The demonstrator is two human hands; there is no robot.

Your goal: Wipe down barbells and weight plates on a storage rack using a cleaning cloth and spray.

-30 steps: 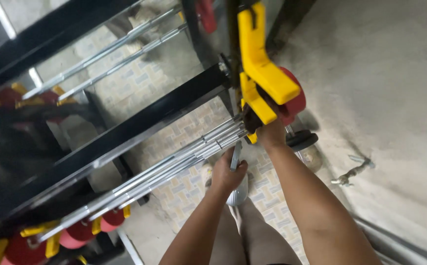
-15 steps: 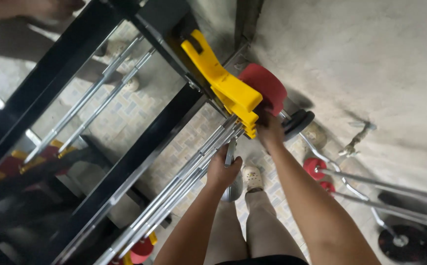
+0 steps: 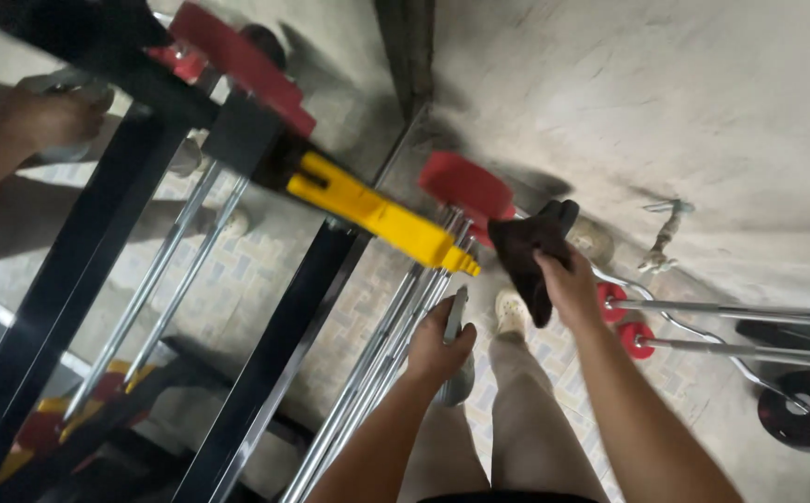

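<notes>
Since half a second ago the right hand [image 3: 568, 284] has come away from the yellow bar hook [image 3: 377, 219] and the red weight plate [image 3: 465, 191], and it now sits lower and clear of them, fingers clamped on a dark cloth [image 3: 528, 256] that hangs bunched from its grip just beside the plate. Meanwhile the left hand [image 3: 442, 345] has stayed where it was, closed around a slim silver bottle-like object [image 3: 456, 326] held upright next to the bundle of chrome barbells [image 3: 395, 335]; whether it is a spray can I cannot tell. The view has also swung, bringing more of the black rack upright [image 3: 279, 345] and another red plate [image 3: 237, 61] at the top into sight. Judging from the lifted cloth, contact with the hook and plate looks broken for the moment. Below lies a patterned tile floor [image 3: 237, 279], with the person's light shoe [image 3: 512, 312] on it, and to the right a bare grey concrete wall [image 3: 684, 112]. Curl bars with small red collars [image 3: 628, 321] rest low on the right by a black plate [image 3: 805, 414]. Another person's hand [image 3: 46, 116] shows at the upper left, well apart.
</notes>
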